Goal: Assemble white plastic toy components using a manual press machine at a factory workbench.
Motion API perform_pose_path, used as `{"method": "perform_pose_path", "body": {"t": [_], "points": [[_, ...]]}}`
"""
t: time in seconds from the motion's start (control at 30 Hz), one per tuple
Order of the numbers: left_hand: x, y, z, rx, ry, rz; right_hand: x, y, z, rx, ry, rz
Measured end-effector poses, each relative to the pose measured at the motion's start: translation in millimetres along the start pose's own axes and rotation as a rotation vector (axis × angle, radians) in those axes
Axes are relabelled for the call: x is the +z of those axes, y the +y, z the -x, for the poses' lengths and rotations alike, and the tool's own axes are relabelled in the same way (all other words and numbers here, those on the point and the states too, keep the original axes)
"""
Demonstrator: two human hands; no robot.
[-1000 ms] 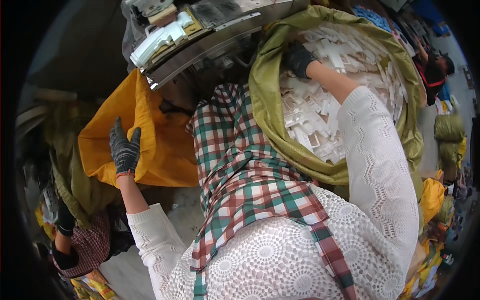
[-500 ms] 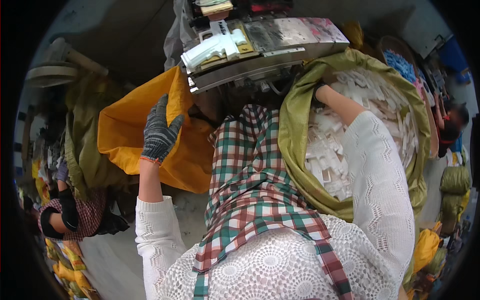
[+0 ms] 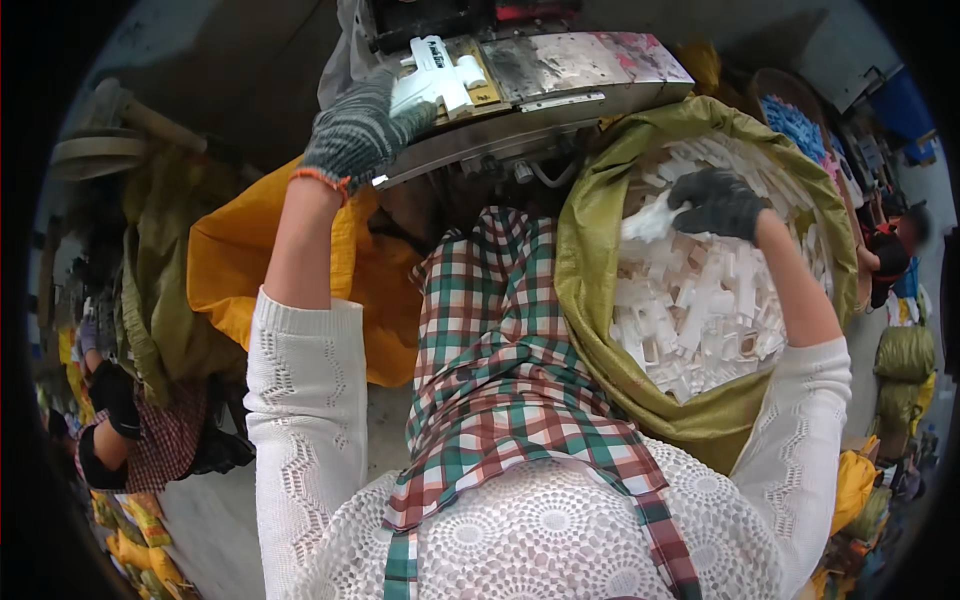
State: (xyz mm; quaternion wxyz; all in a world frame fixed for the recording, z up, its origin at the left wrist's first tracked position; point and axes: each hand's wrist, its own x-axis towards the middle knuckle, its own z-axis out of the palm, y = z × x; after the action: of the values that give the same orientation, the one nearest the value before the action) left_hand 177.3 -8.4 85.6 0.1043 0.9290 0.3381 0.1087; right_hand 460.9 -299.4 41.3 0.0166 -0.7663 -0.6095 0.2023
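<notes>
My left hand [image 3: 358, 130], in a grey knit glove, grips a white plastic part [image 3: 437, 78] lying on the metal machine table [image 3: 560, 75] straight ahead. My right hand [image 3: 718, 203], in a dark glove, is over the olive-green sack [image 3: 600, 290] at my right and holds one white plastic piece [image 3: 650, 222] lifted from the heap. The sack is full of several white plastic pieces [image 3: 705, 310]. A plaid apron covers my lap between both arms.
An open yellow sack [image 3: 235, 270] sits at my left below the machine edge. Another person in a checked top [image 3: 150, 440] crouches at the lower left. More green and yellow bags [image 3: 905, 350] stand at the right, where a further person [image 3: 890, 250] sits.
My left hand rose from the yellow sack up to the machine table and took hold of the white part. My right hand pulled back in the green sack, lifting a white piece.
</notes>
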Motion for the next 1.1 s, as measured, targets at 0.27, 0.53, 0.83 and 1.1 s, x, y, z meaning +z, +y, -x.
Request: {"method": "perform_pose_path", "body": {"t": [0.27, 0.53, 0.83, 1.1], "points": [[27.1, -21.4, 33.7, 0.252, 0.488, -0.399, -59.9, -61.1, 33.2, -0.23, 0.451, -0.618], [20.5, -153.3, 133.5, -0.281, 0.362, -0.532, -36.8, -124.7, -140.3, -0.683, 0.687, -0.381], [25.2, -166.3, 168.9, -0.424, 0.133, -0.432, -25.4, -126.9, -187.5, -0.579, 0.676, 0.09], [46.4, -138.6, 156.7, -0.163, -0.287, 0.073, -53.8, -78.9, -57.0, 0.089, -0.031, -0.116]]}}
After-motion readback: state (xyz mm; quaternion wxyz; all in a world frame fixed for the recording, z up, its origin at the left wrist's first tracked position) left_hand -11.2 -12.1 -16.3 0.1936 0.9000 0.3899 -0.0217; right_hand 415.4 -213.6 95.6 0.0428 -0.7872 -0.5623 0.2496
